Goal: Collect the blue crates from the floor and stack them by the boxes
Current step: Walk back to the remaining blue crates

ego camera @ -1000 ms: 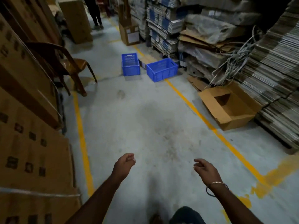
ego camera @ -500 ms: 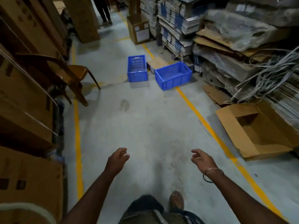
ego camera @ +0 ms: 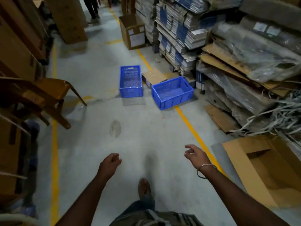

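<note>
Two empty blue plastic crates sit on the grey floor ahead. The left crate (ego camera: 130, 82) stands lengthwise; the right crate (ego camera: 172, 92) is turned at an angle across a yellow floor line. Both of my hands hang in front of me, well short of the crates and holding nothing. My left hand (ego camera: 110, 162) has its fingers loosely curled. My right hand (ego camera: 195, 154), with a bangle on the wrist, has relaxed fingers.
A brown chair (ego camera: 40, 98) and tall cardboard boxes (ego camera: 14, 51) line the left. Stacked books and flattened cardboard (ego camera: 228, 66) line the right, with an open carton (ego camera: 263, 170) near my right arm. A labelled box (ego camera: 132, 32) and a person's legs (ego camera: 92, 8) stand farther down the aisle.
I have walked forward along the aisle, so the crates are nearer and larger. My hands have stayed empty in front of me. My foot now shows below.
</note>
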